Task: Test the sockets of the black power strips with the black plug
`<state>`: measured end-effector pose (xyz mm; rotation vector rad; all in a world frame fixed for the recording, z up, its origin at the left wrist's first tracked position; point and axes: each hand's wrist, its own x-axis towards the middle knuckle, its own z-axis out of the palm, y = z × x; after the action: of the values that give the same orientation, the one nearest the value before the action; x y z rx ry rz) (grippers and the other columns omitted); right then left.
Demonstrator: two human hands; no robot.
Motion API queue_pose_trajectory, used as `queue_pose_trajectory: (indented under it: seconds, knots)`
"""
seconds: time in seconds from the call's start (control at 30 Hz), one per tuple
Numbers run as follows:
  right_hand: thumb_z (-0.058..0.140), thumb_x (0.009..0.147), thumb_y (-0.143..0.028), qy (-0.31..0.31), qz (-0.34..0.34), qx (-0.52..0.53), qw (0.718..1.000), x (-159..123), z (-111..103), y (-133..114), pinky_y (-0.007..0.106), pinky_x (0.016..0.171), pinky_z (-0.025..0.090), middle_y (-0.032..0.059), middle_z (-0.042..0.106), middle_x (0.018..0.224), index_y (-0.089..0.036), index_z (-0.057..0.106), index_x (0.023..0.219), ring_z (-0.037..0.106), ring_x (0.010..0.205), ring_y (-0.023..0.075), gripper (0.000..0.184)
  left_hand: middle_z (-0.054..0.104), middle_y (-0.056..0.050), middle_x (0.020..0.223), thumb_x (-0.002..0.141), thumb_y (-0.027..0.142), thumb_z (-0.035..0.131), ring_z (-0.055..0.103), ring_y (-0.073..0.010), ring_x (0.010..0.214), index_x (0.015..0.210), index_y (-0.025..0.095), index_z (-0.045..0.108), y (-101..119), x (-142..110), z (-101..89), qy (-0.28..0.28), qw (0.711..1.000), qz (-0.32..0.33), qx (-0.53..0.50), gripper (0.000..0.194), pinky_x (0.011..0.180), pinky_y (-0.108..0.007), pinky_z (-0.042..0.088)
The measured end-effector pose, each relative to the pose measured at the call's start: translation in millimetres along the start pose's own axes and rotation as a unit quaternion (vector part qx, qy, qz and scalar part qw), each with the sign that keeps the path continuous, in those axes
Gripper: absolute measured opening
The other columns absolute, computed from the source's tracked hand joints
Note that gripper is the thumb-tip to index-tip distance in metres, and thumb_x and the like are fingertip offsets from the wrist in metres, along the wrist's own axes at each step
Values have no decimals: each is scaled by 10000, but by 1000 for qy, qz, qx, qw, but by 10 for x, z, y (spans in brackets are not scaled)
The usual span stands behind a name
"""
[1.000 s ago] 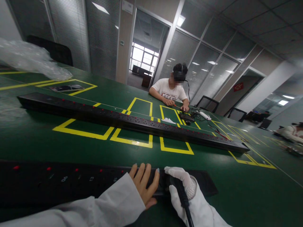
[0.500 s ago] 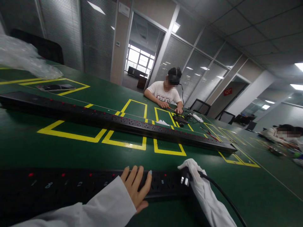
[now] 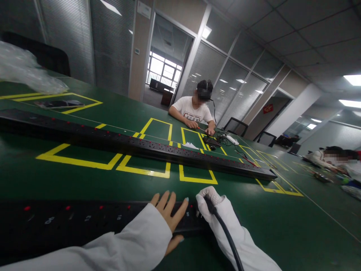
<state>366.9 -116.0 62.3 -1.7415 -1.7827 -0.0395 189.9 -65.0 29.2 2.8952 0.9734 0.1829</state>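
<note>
A long black power strip point(image 3: 91, 218) with red lights and numbered sockets lies along the near side of the green table. Bare and spread, my left hand point(image 3: 170, 210) rests across the strip near its right end, thumb over the near edge. White-gloved, my right hand point(image 3: 208, 201) is closed round a black power plug point(image 3: 210, 206) at that end. The plug's metal prongs point left and down, close to the sockets beside the number 05. Whether they touch a socket I cannot tell. From the plug, a thick black cord point(image 3: 229, 235) runs down over my right sleeve.
A second long power strip point(image 3: 141, 146) crosses the table point(image 3: 98, 184) farther off. Beyond it, a person point(image 3: 194, 109) handles a tool near dark cables and a white power strip point(image 3: 232, 139). Clear plastic wrap point(image 3: 31, 71) and a phone-like object point(image 3: 60, 104) lie at left.
My right hand has moved left with the plug, turning its prongs toward the near strip's sockets. My left hand's fingers have spread and shifted slightly right relative to the strip.
</note>
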Motion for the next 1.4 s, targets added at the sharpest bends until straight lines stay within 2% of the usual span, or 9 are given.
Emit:
queue_pose_trajectory:
  seconds: [0.1,0.23,0.37,0.47,0.6,0.8,0.97,1.2,1.4]
  knots:
    - [523,901,-335,25,-36,-116,992,-105,88,53,205,496,481,9,637,666,-208,634,888,622,550,119,169,457,-186,1399,778,430,681,478,-372,1215,1435,288,303,73,69,-16,-21,1000,6,-1,772,976,-548,362]
    - [516,923,-394,48,-65,-150,985,-355,179,170,273,644,549,39,670,860,-176,610,1059,644,688,122,274,478,-211,1371,814,540,608,525,-388,1148,1433,259,322,108,103,-45,-29,999,10,-10,738,937,-559,393]
    - [545,887,-329,70,-89,-167,979,-490,221,270,358,753,564,58,688,897,-214,600,1095,676,807,190,244,475,-230,1366,806,568,607,527,-400,1144,1432,271,319,113,101,-61,-26,1000,7,-5,751,936,-568,386]
    - [562,834,-293,81,-88,-178,977,-478,250,309,333,704,584,63,700,882,-243,601,1082,691,740,212,256,474,-232,1365,800,575,616,532,-395,1140,1429,316,311,126,107,-58,-33,999,8,6,746,924,-571,387]
    - [560,811,-309,94,-97,-205,969,-443,261,332,304,596,586,73,699,830,-205,607,1052,687,645,209,267,448,-245,1383,788,573,634,509,-407,1169,1423,325,318,166,117,-70,-47,999,-5,5,751,937,-583,365]
    - [532,838,-288,112,-159,-224,955,-415,220,306,312,662,585,64,701,851,-217,558,1116,697,739,214,288,423,-260,1395,800,531,641,475,-428,1204,1419,300,330,214,101,-142,-61,998,-16,-8,730,964,-598,341]
    - [461,884,-285,135,-203,-204,948,-333,208,225,268,522,536,67,658,724,-159,546,1083,651,590,180,250,413,-276,1393,799,518,651,475,-428,1204,1421,280,332,217,100,-166,-63,998,-9,4,738,966,-593,352]
    - [447,893,-320,145,-194,-209,947,-323,204,215,265,534,536,64,653,726,-161,560,1068,646,593,172,262,430,-271,1382,795,521,655,480,-424,1205,1414,279,349,230,93,-162,-52,998,-7,19,731,961,-593,365]
    - [534,879,-377,118,-198,-167,959,-334,200,298,246,535,539,63,672,761,-168,553,1095,652,626,167,301,428,-263,1385,796,532,648,481,-420,1205,1412,260,358,231,91,-183,-56,998,-6,21,733,963,-579,375]
